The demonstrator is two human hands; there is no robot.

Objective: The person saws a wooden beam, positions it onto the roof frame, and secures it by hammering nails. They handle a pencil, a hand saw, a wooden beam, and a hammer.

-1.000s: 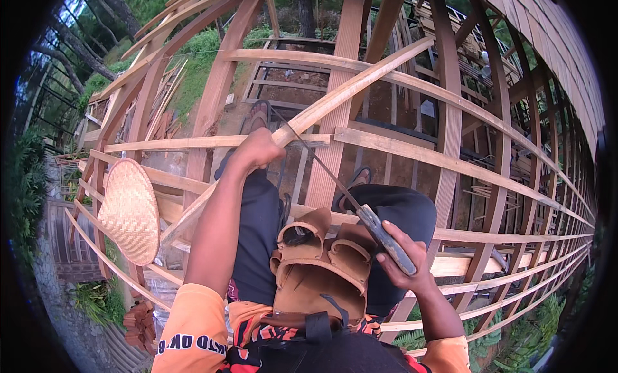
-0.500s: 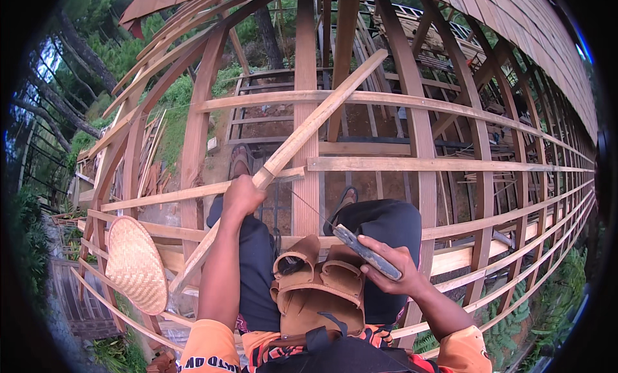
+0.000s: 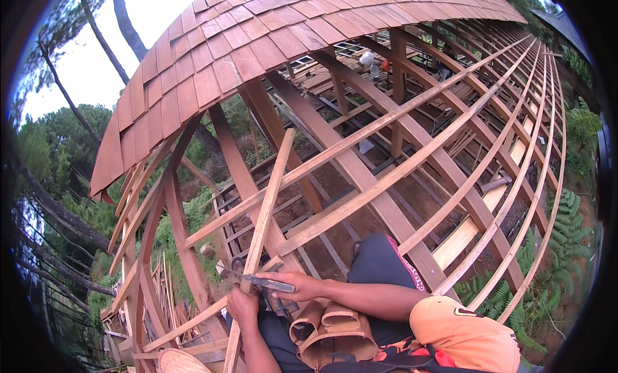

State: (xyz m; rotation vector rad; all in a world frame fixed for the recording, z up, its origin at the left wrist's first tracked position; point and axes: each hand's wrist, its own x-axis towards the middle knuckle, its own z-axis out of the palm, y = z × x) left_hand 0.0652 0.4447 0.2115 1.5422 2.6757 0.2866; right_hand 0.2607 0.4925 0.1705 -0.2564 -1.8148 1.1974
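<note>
My left hand (image 3: 242, 305) is closed around a long, narrow wooden batten (image 3: 265, 209), which slants from the lower edge up across the roof frame. Just above that fist, my right hand (image 3: 297, 286) grips the grey handle of what looks like a handsaw (image 3: 273, 283). The handle's front end reaches the batten beside my left hand; the blade is barely visible here. A brown leather tool pouch (image 3: 338, 344) hangs at my waist, below my right forearm.
Reddish wooden shingles (image 3: 212, 54) cover the roof above. Rafters (image 3: 360, 170) and crossing battens (image 3: 386, 176) leave open gaps, with stacked timber and ground beneath. A woven conical hat (image 3: 183, 361) shows at the lower edge. Ferns (image 3: 544, 263) grow at the right.
My view has turned rightward and up, bringing more shingles into sight. My right hand has brought the handsaw from beside my knee to the batten at my left hand, which keeps its hold.
</note>
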